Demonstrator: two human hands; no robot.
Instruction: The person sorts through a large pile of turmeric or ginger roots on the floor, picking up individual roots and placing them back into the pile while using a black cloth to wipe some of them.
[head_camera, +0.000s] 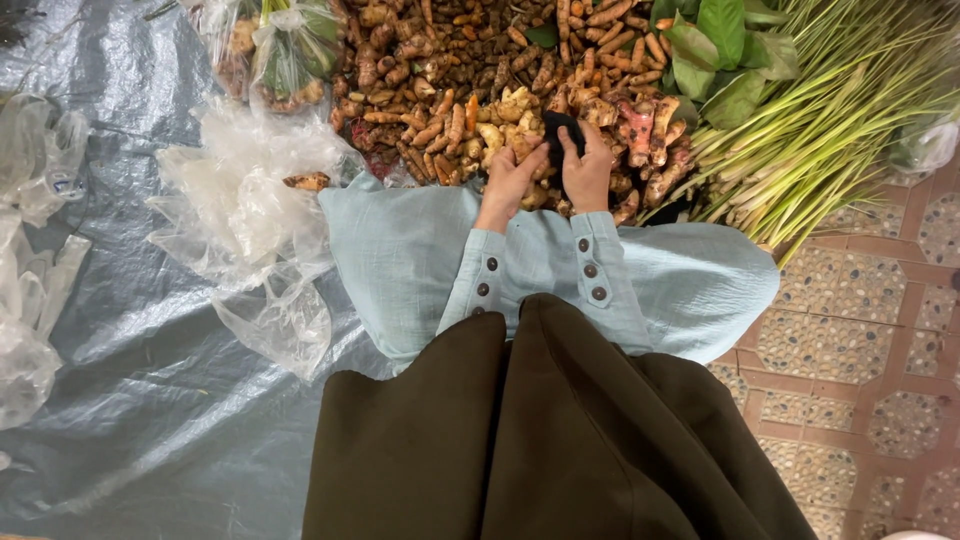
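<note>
Lemongrass stalks (830, 120) and green leaves (715, 45) lie right; crumpled clear plastic bags (245, 215) on grey tarpaulin (130, 400).

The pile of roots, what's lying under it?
A grey plastic sheet shows beside the root pile and appears to run beneath it; the roots cover that part. Both hands rest on the pile's near edge.

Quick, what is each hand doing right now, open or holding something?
Left hand: closed on the edge of the black bag, over the pile of ginger and turmeric roots.
Right hand: closed on the same black bag.
</note>
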